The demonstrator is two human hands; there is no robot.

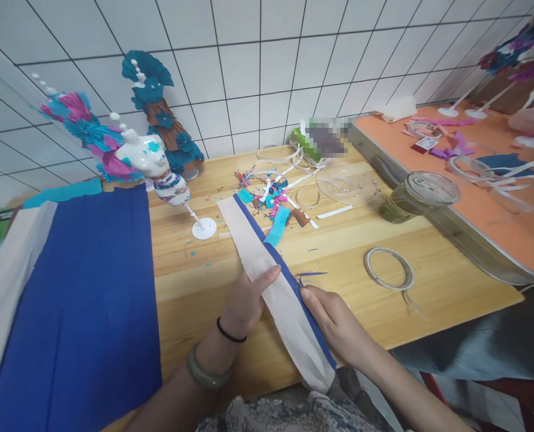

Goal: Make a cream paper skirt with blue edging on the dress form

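And here's the left hand (251,294), closed on the pale strip (282,300), thumb pressed flat across its top! That strip slants over the wooden tabletop (195,300), from the middle down past the front edge, with a narrow blue strip (289,271) running along its right side. The right hand (334,318) is in tight against that blue edge, its grip closed around a small dark item, mostly hidden by the fingers; what it is, I can't tell. Just beyond the fingertips, a thin blue sliver (314,273) juts out to the right.

Up towards the back edge, a tangle of colourful scraps (273,195), with a turquoise piece (277,227) lying right beside the blue strip. Over on the left end, a big blue sheet (100,300) reaches to the front edge, and a white figure (147,157) leans on its stand behind. Right side now: a lidded jar (395,201) by the right edge, and a coiled ring (368,270) near the front right corner!
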